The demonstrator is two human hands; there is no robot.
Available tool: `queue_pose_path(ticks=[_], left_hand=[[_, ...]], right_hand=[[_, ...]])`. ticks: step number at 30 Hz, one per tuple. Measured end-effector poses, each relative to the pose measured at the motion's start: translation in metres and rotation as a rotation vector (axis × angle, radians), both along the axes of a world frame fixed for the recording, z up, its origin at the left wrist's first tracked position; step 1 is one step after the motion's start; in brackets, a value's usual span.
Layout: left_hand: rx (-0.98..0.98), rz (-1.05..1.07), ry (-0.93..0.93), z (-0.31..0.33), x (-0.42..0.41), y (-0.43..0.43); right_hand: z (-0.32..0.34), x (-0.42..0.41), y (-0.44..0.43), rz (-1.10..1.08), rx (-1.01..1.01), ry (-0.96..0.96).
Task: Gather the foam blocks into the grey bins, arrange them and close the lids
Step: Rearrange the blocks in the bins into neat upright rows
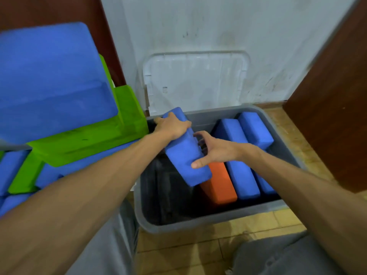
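On a tan tiled floor (pixel 258 231) against a scuffed white wall (pixel 198 26), I see the grey bin (pixel 178 225) open, its white lid (pixel 194 82) leaning behind. My left hand (pixel 172 127) grips the top of a blue foam block (pixel 184 155) tilted over the bin, and my right hand (pixel 214 149) loosely clasps its lower edge, thumb on its face. I judge this the arranging step: next, stand it upright beside the orange block (pixel 220 183).

Head camera, steep downward view, close over bin (pixel 198 221).

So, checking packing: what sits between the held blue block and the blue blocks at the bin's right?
One orange block, standing in the grey bin right of the held blue block; the head view shows it.
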State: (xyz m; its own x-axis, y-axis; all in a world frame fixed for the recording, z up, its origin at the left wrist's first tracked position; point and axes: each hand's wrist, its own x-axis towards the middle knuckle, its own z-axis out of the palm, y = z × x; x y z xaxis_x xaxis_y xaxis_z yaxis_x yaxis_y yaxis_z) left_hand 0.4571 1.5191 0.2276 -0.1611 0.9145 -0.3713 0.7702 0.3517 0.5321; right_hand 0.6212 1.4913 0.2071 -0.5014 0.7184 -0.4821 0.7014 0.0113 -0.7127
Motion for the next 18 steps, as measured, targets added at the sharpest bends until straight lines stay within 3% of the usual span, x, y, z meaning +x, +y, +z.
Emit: queue_pose_path(ticks=[4, 6, 8, 11, 14, 18], left_hand=[[0.03, 0.07, -0.368, 0.013, 0.011, 0.014], [0.066, 0.089, -0.457, 0.018, 0.015, 0.015], [0.143, 0.142, -0.54, 0.019, 0.013, 0.017], [0.243, 0.194, -0.729, 0.016, 0.015, 0.018], [0.197, 0.09, -0.89, 0.02, 0.031, 0.011], [0.096, 0.015, -0.959, 0.017, 0.052, 0.002]], right_hand=[[0.008, 0.016, 0.004, -0.134, 0.091, 0.216], [0.015, 0.026, 0.007, -0.216, 0.059, 0.342], [0.028, 0.036, 0.013, -0.317, 0.18, 0.394], [0.043, 0.053, 0.02, -0.494, 0.429, 0.421], [0.049, 0.057, 0.018, -0.598, 0.492, 0.431], [0.053, 0.059, 0.016, -0.619, 0.65, 0.225]])
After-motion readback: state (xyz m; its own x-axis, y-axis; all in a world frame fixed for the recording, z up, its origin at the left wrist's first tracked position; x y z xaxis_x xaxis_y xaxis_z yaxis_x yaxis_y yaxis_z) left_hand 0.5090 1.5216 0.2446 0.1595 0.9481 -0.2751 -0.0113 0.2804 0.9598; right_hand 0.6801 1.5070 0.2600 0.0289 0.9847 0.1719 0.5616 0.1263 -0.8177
